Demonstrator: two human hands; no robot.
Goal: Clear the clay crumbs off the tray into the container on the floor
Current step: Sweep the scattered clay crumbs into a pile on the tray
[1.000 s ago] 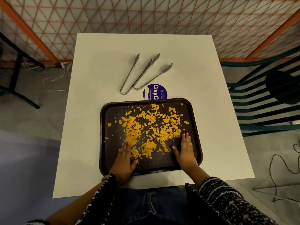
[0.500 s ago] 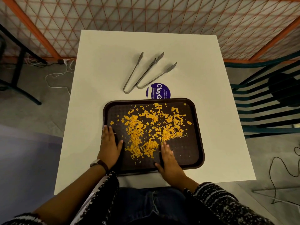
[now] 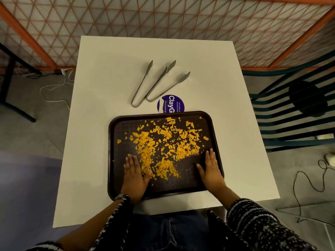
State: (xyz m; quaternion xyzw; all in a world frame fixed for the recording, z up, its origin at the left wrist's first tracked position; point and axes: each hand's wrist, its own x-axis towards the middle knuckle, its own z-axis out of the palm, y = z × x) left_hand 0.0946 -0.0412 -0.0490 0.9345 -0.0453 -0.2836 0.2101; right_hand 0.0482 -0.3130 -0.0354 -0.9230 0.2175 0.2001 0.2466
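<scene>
Fingers (image 3: 211, 156) flat, splayed | textured dark tray (image 3: 116, 142) | jagged orange crumbs (image 3: 163, 147), seemingly clay

Orange-yellow clay crumbs (image 3: 163, 147) speckle a dark brown tray (image 3: 116, 171) on a white table (image 3: 101, 73), beside a purple sticker (image 3: 171, 104) and black-and-white knit sleeves (image 3: 253, 220).

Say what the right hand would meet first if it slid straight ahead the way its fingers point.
Probably the edge of the orange clay crumbs, which lie just ahead and slightly left of the right hand, flat on the tray. Farther on, the tray's far rim.
</scene>
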